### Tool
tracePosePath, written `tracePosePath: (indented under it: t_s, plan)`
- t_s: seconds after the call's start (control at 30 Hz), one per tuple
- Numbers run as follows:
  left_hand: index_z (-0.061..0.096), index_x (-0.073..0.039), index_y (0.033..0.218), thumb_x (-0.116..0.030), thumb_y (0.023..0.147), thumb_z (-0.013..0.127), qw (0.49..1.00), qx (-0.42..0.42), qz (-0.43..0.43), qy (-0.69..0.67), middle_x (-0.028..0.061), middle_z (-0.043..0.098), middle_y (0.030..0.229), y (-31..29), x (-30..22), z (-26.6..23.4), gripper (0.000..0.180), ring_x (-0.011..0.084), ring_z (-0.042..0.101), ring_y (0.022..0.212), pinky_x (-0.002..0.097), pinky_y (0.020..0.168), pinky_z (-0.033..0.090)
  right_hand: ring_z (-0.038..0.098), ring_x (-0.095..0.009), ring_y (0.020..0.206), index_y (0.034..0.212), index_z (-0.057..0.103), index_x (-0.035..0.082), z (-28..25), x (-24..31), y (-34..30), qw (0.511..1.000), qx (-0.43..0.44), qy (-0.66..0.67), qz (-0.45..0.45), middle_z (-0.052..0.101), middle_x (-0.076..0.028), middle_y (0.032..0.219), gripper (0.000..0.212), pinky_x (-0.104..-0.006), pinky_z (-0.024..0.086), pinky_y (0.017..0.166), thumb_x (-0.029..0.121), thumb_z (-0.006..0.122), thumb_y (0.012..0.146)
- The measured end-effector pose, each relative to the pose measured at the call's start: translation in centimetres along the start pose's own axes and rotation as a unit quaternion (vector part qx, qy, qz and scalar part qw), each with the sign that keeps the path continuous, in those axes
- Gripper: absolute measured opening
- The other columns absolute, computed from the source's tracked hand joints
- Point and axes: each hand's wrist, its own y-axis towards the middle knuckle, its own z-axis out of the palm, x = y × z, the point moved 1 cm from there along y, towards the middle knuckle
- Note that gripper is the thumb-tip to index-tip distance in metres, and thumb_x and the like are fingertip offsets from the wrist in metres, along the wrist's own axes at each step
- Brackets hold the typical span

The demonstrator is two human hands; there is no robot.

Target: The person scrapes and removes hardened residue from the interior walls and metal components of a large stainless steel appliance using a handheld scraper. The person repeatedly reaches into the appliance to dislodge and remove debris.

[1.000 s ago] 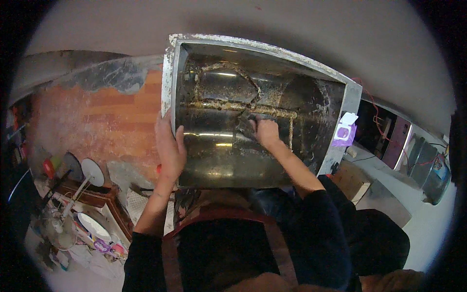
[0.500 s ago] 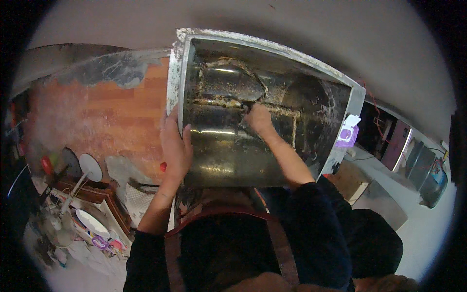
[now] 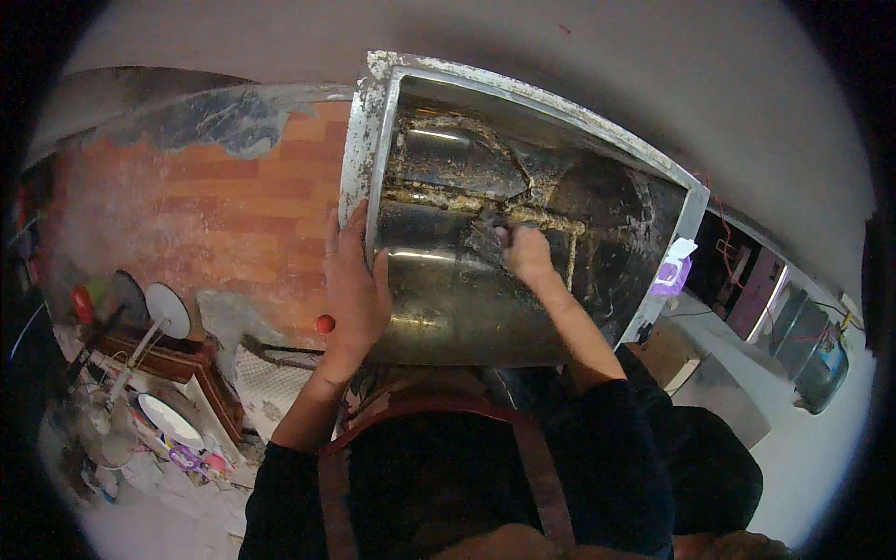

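A deep, open metal tank (image 3: 448,327) lies before me, its inside dark and streaked with thick tan and brown crust (image 3: 439,199). On its left rim sits my left hand (image 3: 359,285), fingers along the outer side and thumb reaching over to the inner side. Inside the tank, my right hand (image 3: 530,254) is closed round a small dark thing (image 3: 487,233), held against the inner surface just below the crust line. What kind of thing it is cannot be made out, since the fingers cover part of it.
A purple wipes pack (image 3: 670,273) rests on the tank's right rim. Wood-patterned flooring (image 3: 224,224) spreads to the left, with a red ball-like thing (image 3: 325,323) beside my left wrist. A white round-headed stand (image 3: 168,310) and clutter fill the lower left. A dark green container (image 3: 810,350) stands far right.
My right hand has moved nearer me and slightly right inside the tank, off the crust line. The whole view has shifted, so the tank appears further right. My left hand stays on the rim.
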Motion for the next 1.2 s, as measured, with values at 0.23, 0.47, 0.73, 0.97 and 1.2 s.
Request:
tracePosePath:
  t_s: [0.23, 0.47, 0.73, 0.97, 1.2]
  plan:
    - [0.042, 0.001, 0.150, -0.002, 0.097, 0.058, 1.000, 0.007, -0.011, 0.002, 0.0169, 0.048, 0.154, 0.2, -0.2, 0.0, 0.056, 0.0499, 0.031, 0.148, 0.0549, 0.117, 0.031, 0.069, -0.047, 0.090, 0.102, 0.072, 0.001, 1.7, 1.1, 1.1, 0.998, 0.036, -0.040, -0.017, 0.071, -0.028, 0.090, 0.028, -0.0552, 0.055, 0.078, 0.026, 0.069, 0.089]
    - [0.043, 0.001, 0.150, -0.001, 0.095, 0.060, 1.000, -0.011, 0.012, 0.001, 0.0214, 0.049, 0.150, 0.2, -0.8, 0.4, 0.057, 0.0506, 0.038, 0.141, 0.0534, 0.114, 0.034, 0.070, -0.044, 0.092, 0.106, 0.072, 0.001, 1.2, 2.5, 2.2, 0.997, 0.058, -0.029, 0.043, 0.072, -0.027, 0.095, 0.032, -0.0542, 0.056, 0.081, 0.027, 0.067, 0.089]
    - [0.044, 0.002, 0.148, -0.001, 0.094, 0.060, 0.999, -0.017, 0.038, 0.027, 0.0229, 0.050, 0.148, 0.5, -1.1, 0.4, 0.057, 0.0509, 0.039, 0.140, 0.0522, 0.115, 0.035, 0.071, -0.042, 0.087, 0.093, 0.075, 0.003, 5.2, 1.0, 2.5, 1.000, 0.000, -0.009, -0.022, 0.073, -0.024, 0.089, 0.036, -0.0514, 0.058, 0.077, 0.037, 0.063, 0.097]
    - [0.044, 0.002, 0.149, -0.002, 0.095, 0.059, 0.999, -0.029, 0.021, 0.031, 0.0224, 0.051, 0.148, -0.4, 0.1, 1.0, 0.056, 0.0497, 0.039, 0.141, 0.0518, 0.115, 0.034, 0.071, -0.044, 0.088, 0.089, 0.074, 0.005, 4.1, 2.1, 1.9, 1.000, 0.005, -0.004, -0.029, 0.072, -0.023, 0.087, 0.028, -0.0537, 0.057, 0.077, 0.033, 0.069, 0.089]
    - [0.046, 0.001, 0.148, -0.002, 0.094, 0.060, 0.999, -0.045, 0.011, 0.029, 0.0223, 0.051, 0.148, -0.2, 0.6, 0.3, 0.056, 0.0489, 0.040, 0.141, 0.0516, 0.116, 0.034, 0.072, -0.043, 0.088, 0.090, 0.075, 0.003, 2.0, 2.1, 1.2, 0.997, 0.077, -0.021, 0.004, 0.074, -0.023, 0.092, 0.029, -0.0527, 0.059, 0.077, 0.032, 0.074, 0.083]
